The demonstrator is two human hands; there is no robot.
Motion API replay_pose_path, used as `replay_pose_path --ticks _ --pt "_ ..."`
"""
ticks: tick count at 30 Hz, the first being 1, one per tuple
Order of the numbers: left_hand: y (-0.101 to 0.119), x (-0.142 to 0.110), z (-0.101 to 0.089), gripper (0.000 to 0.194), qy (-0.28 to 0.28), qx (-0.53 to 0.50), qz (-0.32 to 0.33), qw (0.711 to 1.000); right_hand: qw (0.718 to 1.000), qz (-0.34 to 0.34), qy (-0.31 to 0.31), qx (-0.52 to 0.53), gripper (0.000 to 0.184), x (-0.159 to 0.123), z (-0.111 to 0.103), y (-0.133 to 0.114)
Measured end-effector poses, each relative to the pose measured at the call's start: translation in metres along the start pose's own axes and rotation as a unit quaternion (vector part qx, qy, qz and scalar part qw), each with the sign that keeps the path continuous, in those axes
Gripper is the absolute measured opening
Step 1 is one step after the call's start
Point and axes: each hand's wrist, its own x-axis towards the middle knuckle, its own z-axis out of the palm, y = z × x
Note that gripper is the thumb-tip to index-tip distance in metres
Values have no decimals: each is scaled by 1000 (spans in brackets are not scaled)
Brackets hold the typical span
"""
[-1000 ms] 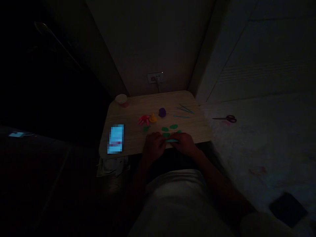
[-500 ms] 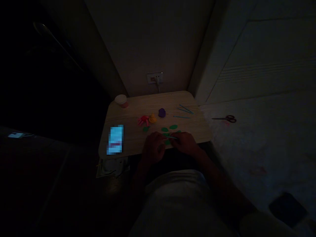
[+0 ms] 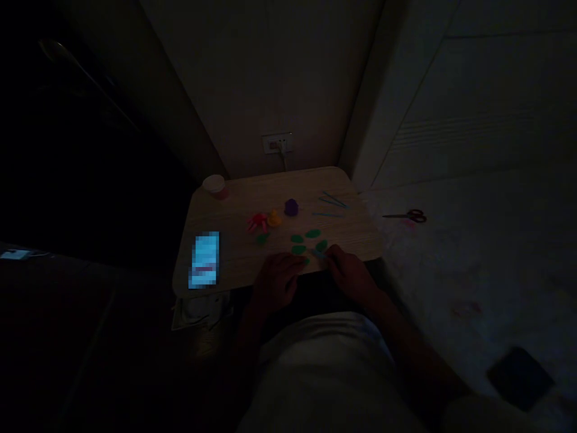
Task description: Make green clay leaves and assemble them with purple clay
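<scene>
My right hand [image 3: 347, 272] is closed round one end of a thin light-blue clay tool [image 3: 318, 254], whose tip points left over the table [image 3: 238, 264]. My left hand [image 3: 277, 278] lies at the table's front edge, fingers stretched out, their tips at a small green clay piece [image 3: 307, 261]. Leaf-like flat green clay pieces [image 3: 312, 233] lie just beyond both hands. Further back sit a red clay figure with pink legs [image 3: 258, 222], a yellow-orange clay figure [image 3: 274, 219] and a purple clay lump [image 3: 291, 207]. The dim light blurs fine detail.
Several thin blue sticks [image 3: 328, 214] lie at the table's right. A paper cup [image 3: 216, 187] stands back left, and a lit phone [image 3: 204, 260] lies front left. Scissors [image 3: 408, 216] rest on the pale surface to the right. A plugged wall socket [image 3: 277, 144] is behind the table.
My right hand has drawn back to the right with the light-blue tool, away from my left hand. My left fingers have straightened, and more of the green pieces show. The view has shifted slightly.
</scene>
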Motion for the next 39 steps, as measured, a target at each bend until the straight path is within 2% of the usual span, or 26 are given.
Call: replay_pose_path --ticks 4,9,15,17,24,28,39 --pt "2 0 1 42 -5 10 -14 1000 999 19 3 -49 23 -10 5 -6" --pt "4 0 3 42 9 6 -25 1000 995 17 -5 -98 24 -24 14 -24" --pt "-1 -8 5 53 93 -42 -24 994 991 62 -21 -113 18 -31 18 -43" --pt "-3 -10 6 55 104 -37 -26 994 993 58 -23 -104 17 -31 19 -46" --pt "-1 -6 5 51 41 -9 -29 999 995 38 -14 -94 25 -27 27 -48" --pt "-1 -5 5 50 44 -14 -34 998 996 34 -9 -84 33 -25 32 -48" --pt "1 -5 4 40 58 -7 -40 997 997 24 -9 -79 30 -25 37 -51"
